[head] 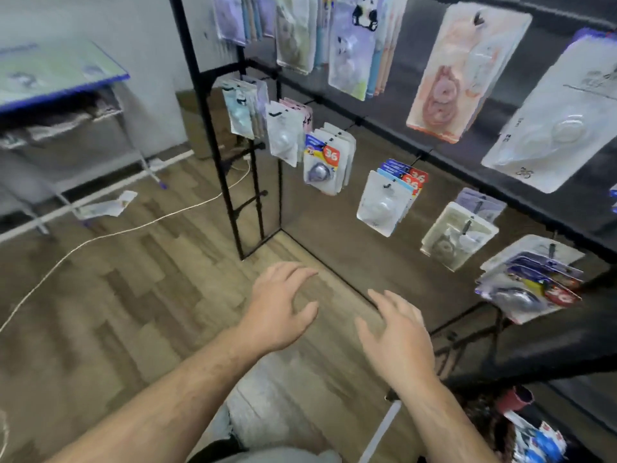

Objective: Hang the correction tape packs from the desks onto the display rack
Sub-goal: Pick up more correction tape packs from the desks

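The black display rack (213,135) fills the right half of the view. Many correction tape packs hang from its hooks, among them a blue and red pack marked 36 (322,163) and a clear white pack (384,203). More packs (531,282) hang low at the right. My left hand (280,305) and my right hand (397,335) hover side by side over the floor in front of the rack. Both have relaxed, spread fingers and hold nothing. Neither touches a pack.
A blue-edged desk (66,88) stands at the far left. A white cable (133,228) runs across the wooden floor and a pack or paper (107,205) lies near the desk's legs. Colourful items (534,439) sit at the bottom right.
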{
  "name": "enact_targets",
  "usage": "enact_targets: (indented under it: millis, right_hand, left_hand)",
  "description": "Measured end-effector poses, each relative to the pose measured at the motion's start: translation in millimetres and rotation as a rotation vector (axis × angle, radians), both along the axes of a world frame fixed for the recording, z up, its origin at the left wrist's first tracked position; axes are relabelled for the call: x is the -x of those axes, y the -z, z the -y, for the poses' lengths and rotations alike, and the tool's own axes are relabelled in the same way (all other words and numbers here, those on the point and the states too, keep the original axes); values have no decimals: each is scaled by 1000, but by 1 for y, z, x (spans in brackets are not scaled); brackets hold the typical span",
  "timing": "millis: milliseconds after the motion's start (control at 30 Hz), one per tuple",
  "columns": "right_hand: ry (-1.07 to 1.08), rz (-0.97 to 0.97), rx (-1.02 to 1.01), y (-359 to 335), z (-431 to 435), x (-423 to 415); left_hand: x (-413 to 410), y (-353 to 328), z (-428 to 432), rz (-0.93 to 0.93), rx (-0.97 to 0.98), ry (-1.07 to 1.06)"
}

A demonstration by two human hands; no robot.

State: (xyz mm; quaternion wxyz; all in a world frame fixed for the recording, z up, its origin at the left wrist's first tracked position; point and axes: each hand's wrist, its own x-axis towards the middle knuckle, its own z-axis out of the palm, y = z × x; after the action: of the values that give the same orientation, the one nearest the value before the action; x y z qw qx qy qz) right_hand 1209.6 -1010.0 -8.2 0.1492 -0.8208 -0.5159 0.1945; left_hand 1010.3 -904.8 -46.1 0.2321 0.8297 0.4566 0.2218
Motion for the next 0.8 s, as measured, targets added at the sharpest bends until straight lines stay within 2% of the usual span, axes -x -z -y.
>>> enact_targets:
  millis: [267,500,800]
  right_hand:
    - [-121,45,33,7,-81,116]
    - [-339,139,67,6,-172,231]
    - [-659,191,80,-2,-293,350]
  left_hand:
    - [154,9,-50,-13,15,-200]
    - [296,17,-96,-42,19,-433]
    - [418,16,-140,-49,44,-750]
